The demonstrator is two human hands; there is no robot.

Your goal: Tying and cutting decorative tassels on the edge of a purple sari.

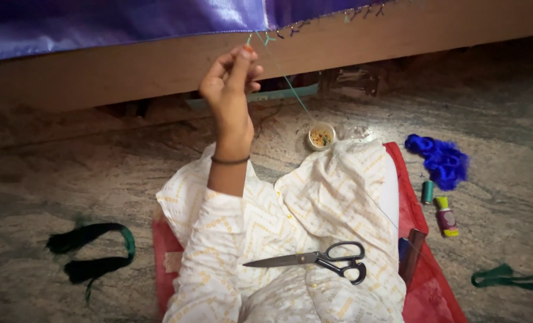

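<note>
Black-handled scissors [320, 261] lie on the white patterned cloth at six o'clock. A small bowl of beads [321, 137] sits near centre. Blue thread bundle [439, 158] and two spools [437, 206] lie at three o'clock; dark green threads [93, 251] at eight.

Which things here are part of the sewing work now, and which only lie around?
In use: left hand, teal thread, purple cloth, bead cup.

Lying about: scissors, blue yarn, thread spool, small bottle, dark green tassel, green ribbon.
</note>
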